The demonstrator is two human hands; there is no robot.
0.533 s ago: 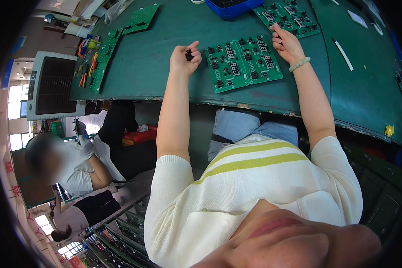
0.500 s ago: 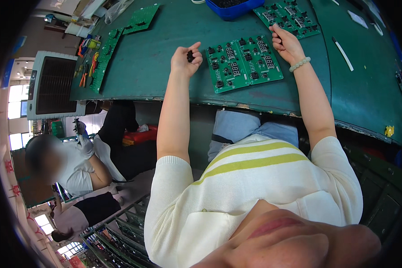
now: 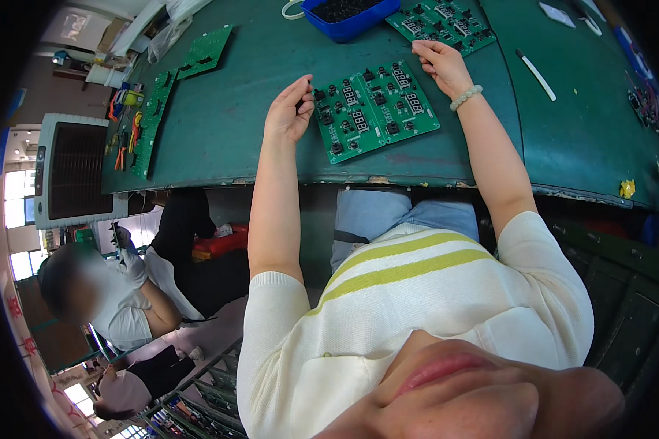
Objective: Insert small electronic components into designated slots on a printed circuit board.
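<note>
A green circuit board (image 3: 381,135) with black buttons and digit displays lies on the green table in front of me. At its upper left edge, my left hand (image 3: 291,110) is closed, thumb and forefinger pinched together, with small black parts (image 3: 299,106) partly showing inside the curled fingers. My right hand (image 3: 444,67) hovers above the upper right of that board, its fingertips pressed together; anything between them is too small to make out. Just beyond the right hand sits a second green circuit board (image 3: 461,28) with similar displays.
A blue bin (image 3: 353,29) of small black parts stands at the far side. More green boards (image 3: 206,53) and pliers (image 3: 121,157) lie on the left. A white pen (image 3: 538,77) is on the right. At left a co-worker (image 3: 128,293) wears gloves; a grey air cooler (image 3: 80,168) stands nearby.
The whole view has shifted, so the table items appear further left. My left hand has turned and brought thumb and forefinger together at the board's left edge. The right hand stays pinched.
</note>
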